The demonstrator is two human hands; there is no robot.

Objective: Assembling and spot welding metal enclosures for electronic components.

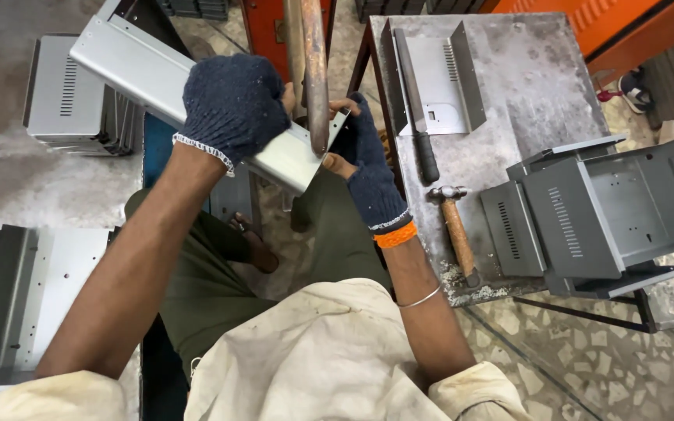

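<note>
My left hand (232, 105), in a dark blue knitted glove, grips the top of a long bent grey sheet-metal panel (146, 70) that slants from upper left down to the middle. My right hand (368, 168), in a fingerless blue glove with an orange wristband, holds the panel's lower right end. A rusty vertical metal rod (315, 70) comes down from above and meets that end of the panel, right between my hands.
A steel workbench (532, 86) on the right carries a file (416, 101), a wooden-handled hammer (455, 230), a louvred metal bracket (462, 74) and stacked grey enclosures (594, 210). More grey panels lie on the floor at left (68, 97) and lower left (29, 296).
</note>
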